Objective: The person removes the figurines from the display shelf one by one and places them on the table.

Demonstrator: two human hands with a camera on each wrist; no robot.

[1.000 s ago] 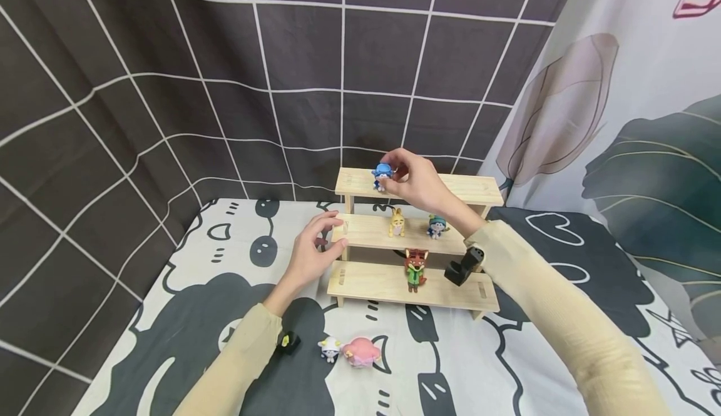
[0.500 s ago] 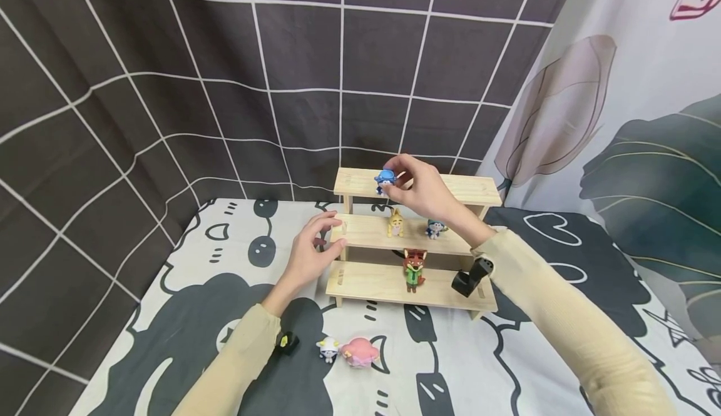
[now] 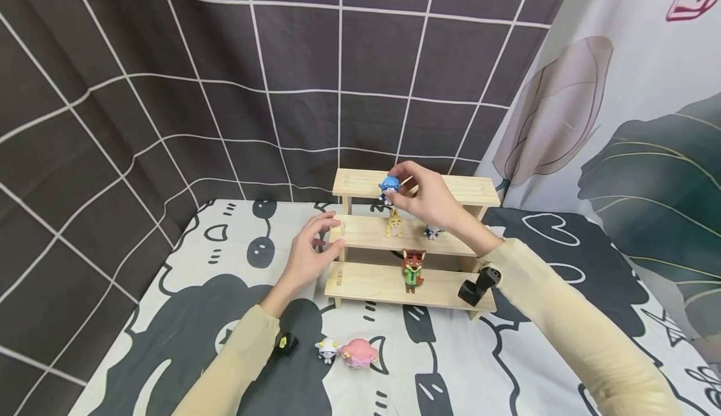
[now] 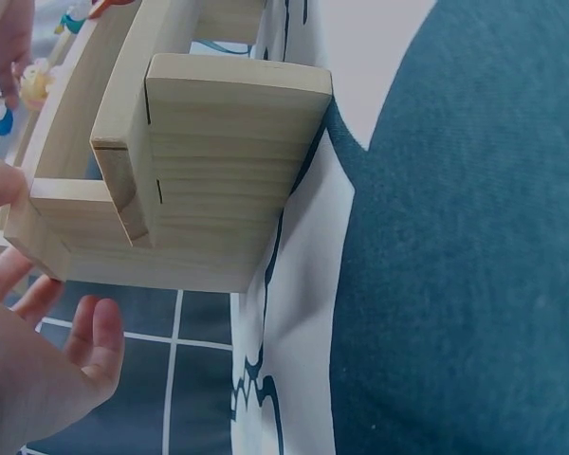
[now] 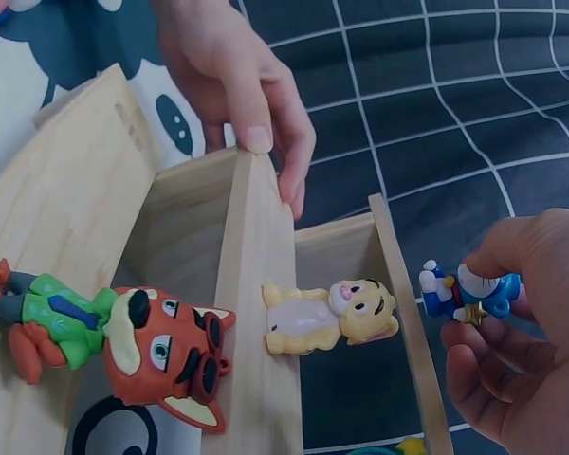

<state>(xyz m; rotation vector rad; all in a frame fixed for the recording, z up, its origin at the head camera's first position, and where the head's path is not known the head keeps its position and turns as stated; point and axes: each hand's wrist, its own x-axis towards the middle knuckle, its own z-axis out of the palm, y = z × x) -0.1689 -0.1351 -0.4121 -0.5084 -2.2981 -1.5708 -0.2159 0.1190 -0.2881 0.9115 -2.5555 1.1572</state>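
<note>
A small blue figurine (image 5: 469, 289) is pinched between the thumb and fingers of my right hand (image 3: 428, 197). It is at the top tier of a three-tier wooden shelf (image 3: 366, 281); I cannot tell whether its feet touch the board. My left hand (image 3: 312, 247) grips the left end of the middle tier, thumb in front and fingers behind, as the right wrist view shows. On that tier stands a yellow figurine (image 5: 332, 316), with another blue figurine (image 3: 432, 232) partly hidden behind my right forearm. A fox figurine (image 5: 161, 346) in a green shirt stands on the bottom tier.
In front of the shelf, a white figurine (image 3: 327, 350) and a pink figurine (image 3: 359, 353) lie side by side on the patterned cloth (image 3: 473, 372). A dark grid curtain (image 3: 293, 116) hangs behind. Black wrist cameras stick out from both sleeves.
My right hand has shifted slightly right and towards me with the blue figurine, covering more of the blue one on the middle tier. My left hand has stayed in place.
</note>
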